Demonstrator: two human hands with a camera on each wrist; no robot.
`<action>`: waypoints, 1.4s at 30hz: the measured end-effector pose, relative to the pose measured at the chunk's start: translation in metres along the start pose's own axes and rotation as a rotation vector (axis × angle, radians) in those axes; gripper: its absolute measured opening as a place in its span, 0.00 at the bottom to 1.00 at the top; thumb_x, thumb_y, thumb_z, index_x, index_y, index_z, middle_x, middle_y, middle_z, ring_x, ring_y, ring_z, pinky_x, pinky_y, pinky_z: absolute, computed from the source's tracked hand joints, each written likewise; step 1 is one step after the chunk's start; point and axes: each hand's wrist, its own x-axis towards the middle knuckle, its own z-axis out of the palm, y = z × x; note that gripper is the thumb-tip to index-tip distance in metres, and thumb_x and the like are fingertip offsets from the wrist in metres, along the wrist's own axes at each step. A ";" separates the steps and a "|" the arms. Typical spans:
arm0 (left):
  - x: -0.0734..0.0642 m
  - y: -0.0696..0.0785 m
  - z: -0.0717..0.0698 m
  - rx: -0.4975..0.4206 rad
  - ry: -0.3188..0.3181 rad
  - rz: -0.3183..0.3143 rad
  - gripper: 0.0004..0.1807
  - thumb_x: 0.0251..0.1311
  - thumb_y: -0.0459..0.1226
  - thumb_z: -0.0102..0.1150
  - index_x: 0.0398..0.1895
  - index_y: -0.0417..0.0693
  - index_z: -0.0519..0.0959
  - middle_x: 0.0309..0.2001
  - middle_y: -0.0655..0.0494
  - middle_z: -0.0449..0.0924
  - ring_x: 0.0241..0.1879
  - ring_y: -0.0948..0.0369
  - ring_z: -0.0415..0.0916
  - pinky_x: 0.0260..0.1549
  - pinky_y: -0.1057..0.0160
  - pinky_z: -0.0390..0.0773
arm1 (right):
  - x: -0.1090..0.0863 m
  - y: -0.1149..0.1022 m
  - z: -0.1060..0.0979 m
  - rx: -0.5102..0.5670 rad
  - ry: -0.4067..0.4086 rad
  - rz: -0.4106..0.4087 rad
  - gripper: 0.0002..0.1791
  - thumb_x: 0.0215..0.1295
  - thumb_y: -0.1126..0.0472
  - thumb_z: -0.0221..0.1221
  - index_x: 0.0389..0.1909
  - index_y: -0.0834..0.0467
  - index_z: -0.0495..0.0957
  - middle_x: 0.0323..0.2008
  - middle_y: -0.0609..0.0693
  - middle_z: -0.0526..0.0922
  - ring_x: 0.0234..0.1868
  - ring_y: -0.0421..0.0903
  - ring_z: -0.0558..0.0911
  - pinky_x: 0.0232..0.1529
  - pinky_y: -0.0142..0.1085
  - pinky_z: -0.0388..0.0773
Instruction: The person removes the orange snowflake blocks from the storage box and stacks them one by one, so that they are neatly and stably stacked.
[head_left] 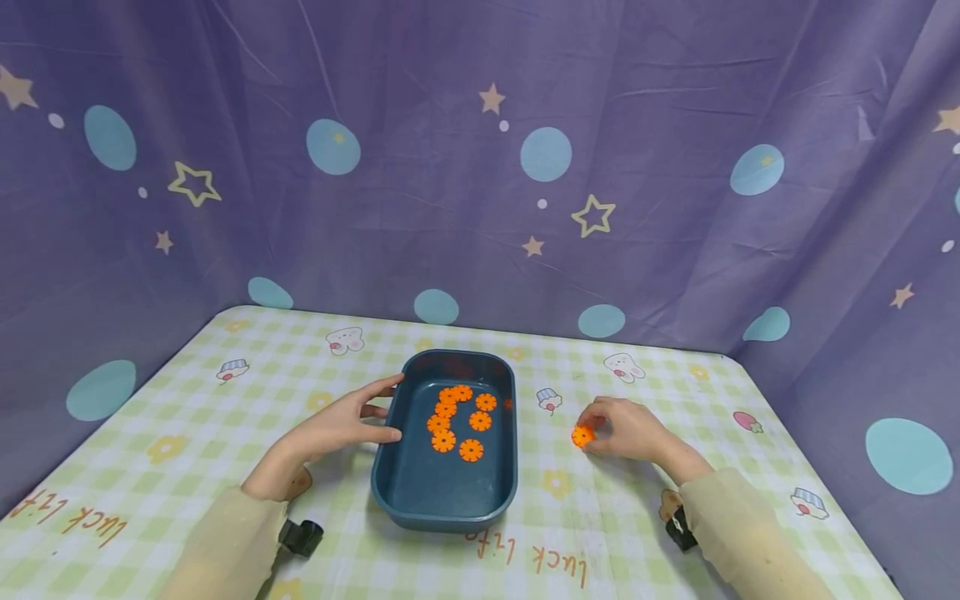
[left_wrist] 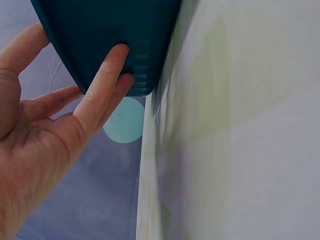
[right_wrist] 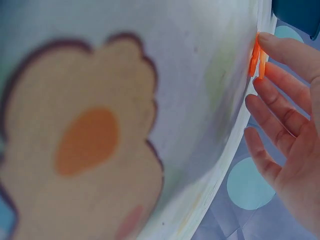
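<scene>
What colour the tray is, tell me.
The tray is dark blue-green; the head view shows it best.

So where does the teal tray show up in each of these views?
Head: teal tray below centre, slightly left.
Left wrist: teal tray at the top, left of centre, cut by the frame.
Right wrist: only part, top right corner.
Shared landmark: purple curtain with blue spots.

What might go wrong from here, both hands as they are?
Slip: the right hand pinches a thin orange piece at the fingertips, outside the tray; it may drop.
Nudge: the left hand touches the tray's side, so a push might shift it.
</scene>
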 end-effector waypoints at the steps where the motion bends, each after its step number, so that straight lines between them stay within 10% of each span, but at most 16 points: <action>1: 0.000 0.000 0.000 -0.001 0.000 0.000 0.45 0.53 0.41 0.63 0.71 0.58 0.48 0.69 0.43 0.46 0.62 0.41 0.56 0.45 0.56 0.76 | 0.000 0.000 0.000 -0.005 -0.001 0.000 0.12 0.45 0.48 0.68 0.33 0.40 0.79 0.30 0.33 0.74 0.34 0.33 0.74 0.37 0.33 0.74; 42: 0.001 -0.001 -0.001 0.004 -0.001 -0.003 0.45 0.54 0.41 0.63 0.71 0.58 0.47 0.69 0.43 0.46 0.62 0.41 0.56 0.46 0.55 0.75 | 0.017 -0.025 -0.020 0.008 0.062 -0.092 0.15 0.49 0.54 0.66 0.40 0.49 0.80 0.32 0.39 0.77 0.34 0.38 0.76 0.32 0.33 0.72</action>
